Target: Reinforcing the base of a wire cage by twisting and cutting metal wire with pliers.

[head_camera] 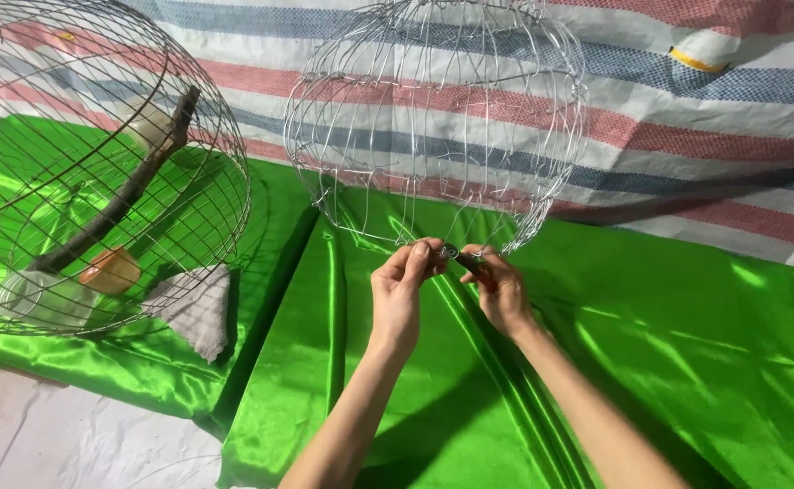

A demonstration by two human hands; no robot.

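L hand [399, 288] pinches wire frame [437, 127] at its bottom rim; R hand [498, 288] grips pliers [466, 260] on same spot. Finished cage [89, 163] sits at left on green cloth [668, 344].

No packages, labels, signs or screens visible anywhere (head view only).

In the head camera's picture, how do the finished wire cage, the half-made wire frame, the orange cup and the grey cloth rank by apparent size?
1. Finished wire cage and half-made wire frame: look alike, and the cage is cut off by the edge, so unranked.
2. Grey cloth.
3. Orange cup.
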